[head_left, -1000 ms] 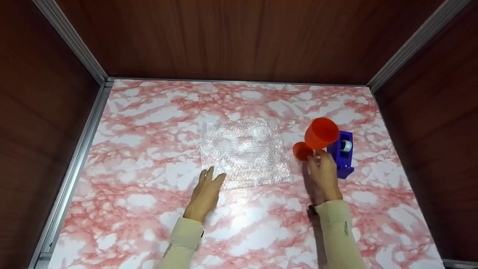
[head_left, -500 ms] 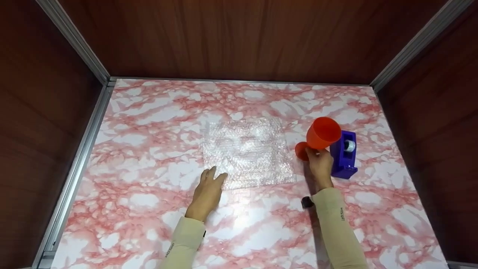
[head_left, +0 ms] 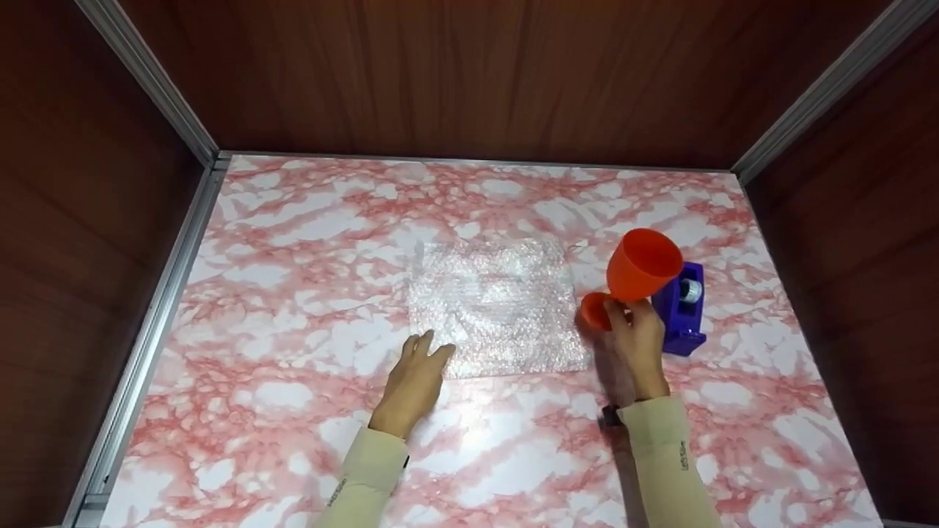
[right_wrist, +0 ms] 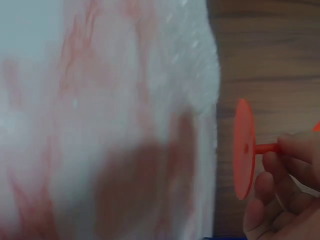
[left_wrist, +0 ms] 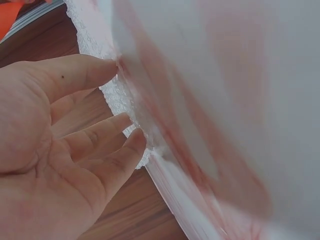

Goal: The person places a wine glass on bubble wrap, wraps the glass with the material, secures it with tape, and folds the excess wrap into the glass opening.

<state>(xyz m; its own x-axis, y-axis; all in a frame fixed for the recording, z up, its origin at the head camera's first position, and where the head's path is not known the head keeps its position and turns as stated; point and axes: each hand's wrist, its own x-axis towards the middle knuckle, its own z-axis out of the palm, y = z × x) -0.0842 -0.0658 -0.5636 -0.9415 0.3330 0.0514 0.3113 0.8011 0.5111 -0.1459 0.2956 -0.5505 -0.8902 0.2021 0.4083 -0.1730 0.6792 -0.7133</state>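
Observation:
An orange-red plastic goblet (head_left: 644, 265) is at the right of the table, bowl up and leaning. My right hand (head_left: 640, 341) pinches its thin stem between thumb and fingers. In the right wrist view the goblet's round base (right_wrist: 244, 150) shows edge-on, with the stem in the fingertips and most of the bowl out of view. A clear square of bubble wrap (head_left: 499, 308) lies flat in the middle. Over its near left corner, my left hand (head_left: 414, 381) has its fingers spread and relaxed, and the left wrist view shows those fingertips at the wrap's edge (left_wrist: 120, 100), gripping nothing.
A blue-purple tape dispenser (head_left: 682, 312) with a roll in it stands just right of the goblet and right hand. Dark wood panels (head_left: 469, 81) wall the red-and-white marbled table (head_left: 293, 323) at back and sides, with metal rails along the edges.
My right hand has closed its fingers on the goblet's stem. The goblet has tilted and shifted slightly right, its base turning more edge-on. My left hand has stayed by the bubble wrap corner.

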